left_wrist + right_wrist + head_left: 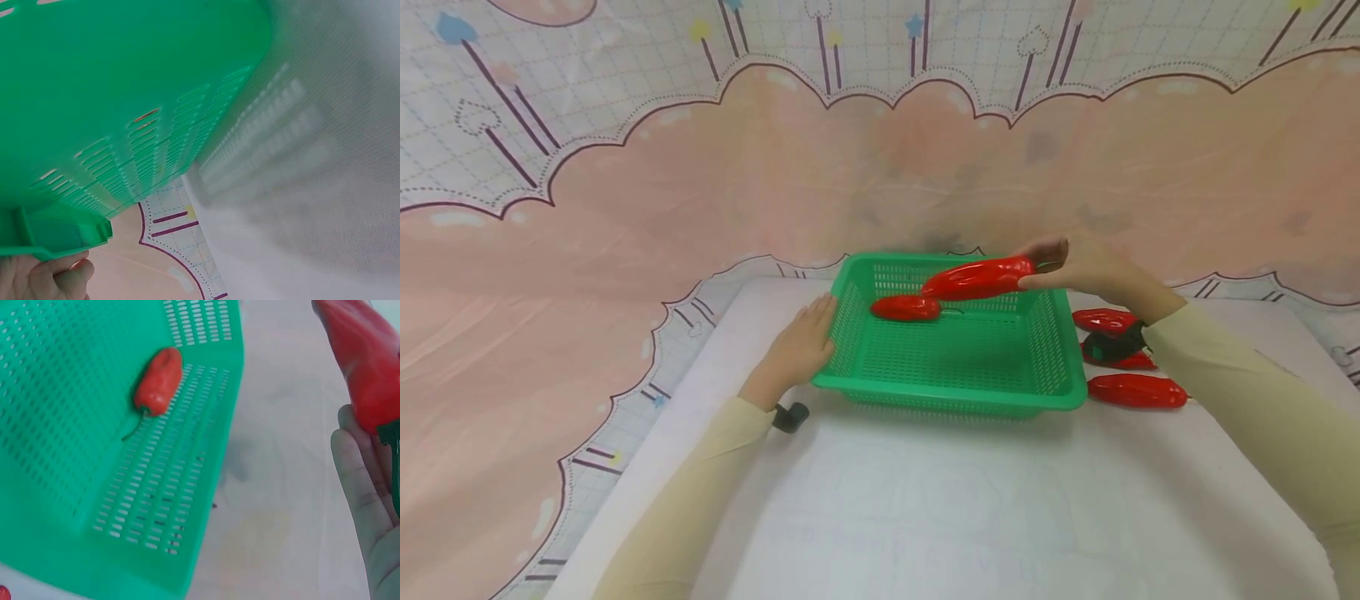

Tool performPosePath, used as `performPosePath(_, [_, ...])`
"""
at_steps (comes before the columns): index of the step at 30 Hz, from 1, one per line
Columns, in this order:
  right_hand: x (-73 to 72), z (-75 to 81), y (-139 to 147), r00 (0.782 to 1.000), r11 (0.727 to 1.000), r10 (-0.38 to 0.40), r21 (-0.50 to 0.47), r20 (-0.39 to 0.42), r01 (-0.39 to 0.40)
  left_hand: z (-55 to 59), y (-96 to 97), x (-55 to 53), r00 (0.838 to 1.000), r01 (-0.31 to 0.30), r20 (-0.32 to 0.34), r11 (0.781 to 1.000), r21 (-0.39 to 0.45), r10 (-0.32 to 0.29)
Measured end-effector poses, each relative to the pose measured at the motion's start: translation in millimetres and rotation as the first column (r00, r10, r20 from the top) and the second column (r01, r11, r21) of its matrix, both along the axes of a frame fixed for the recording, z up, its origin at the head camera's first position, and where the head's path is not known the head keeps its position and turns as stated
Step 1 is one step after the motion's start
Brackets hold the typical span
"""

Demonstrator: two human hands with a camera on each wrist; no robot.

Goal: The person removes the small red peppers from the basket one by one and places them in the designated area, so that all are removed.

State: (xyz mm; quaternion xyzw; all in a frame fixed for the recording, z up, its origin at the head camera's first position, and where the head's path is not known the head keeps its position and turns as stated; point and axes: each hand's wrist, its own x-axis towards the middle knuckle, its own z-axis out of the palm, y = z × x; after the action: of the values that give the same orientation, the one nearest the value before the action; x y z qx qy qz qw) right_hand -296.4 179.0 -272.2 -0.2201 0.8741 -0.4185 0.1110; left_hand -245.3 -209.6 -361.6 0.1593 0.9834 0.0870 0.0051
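A green plastic basket (951, 398) with slotted walls stands on the white table. My left hand (801, 342) holds its left rim; in the left wrist view, curled fingers (59, 278) show at the rim. My right hand (1075, 271) grips a long, glossy red pepper (981, 279) by its stem end, above the back of the basket. In the right wrist view this pepper (372, 369) has a green stem and lies along the fingers. Another red pepper (906, 307) lies inside the basket, near its back left, its thin stem pointing right.
Right of the basket, several red peppers lie on the table (925, 508), among them a front one (1137, 391) and a back one (1103, 320). My right wrist and its dark camera (1112, 343) partly cover them. A patterned pink cloth (880, 183) hangs behind the table.
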Motion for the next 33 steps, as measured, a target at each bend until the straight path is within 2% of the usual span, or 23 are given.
performPosePath(10, [10.3, 0.7, 34, 0.997, 0.998, -0.054, 0.038, -0.059, 0.057, -2.5, -1.1, -0.4, 1.000, 0.001, -0.008, 1.000, -0.005, -0.001])
performPosePath(22, [24.2, -0.4, 72, 0.978, 0.972, -0.163, 0.151, -0.128, 0.181, -2.6, -0.7, 0.4, 1.000, 0.001, 0.001, 1.000, 0.004, -0.001])
performPosePath(28, [29.8, -6.1, 89, 0.973, 0.968, -0.174, 0.153, -0.150, 0.196, -2.0, -1.1, 0.9, 1.000, 0.000, 0.004, 1.000, 0.008, 0.000])
performPosePath(33, [35.4, -13.7, 105, 0.975, 0.971, -0.176, 0.139, -0.135, 0.194, -1.2, -1.0, 0.8, 1.000, 0.007, -0.003, 1.000, 0.005, -0.007])
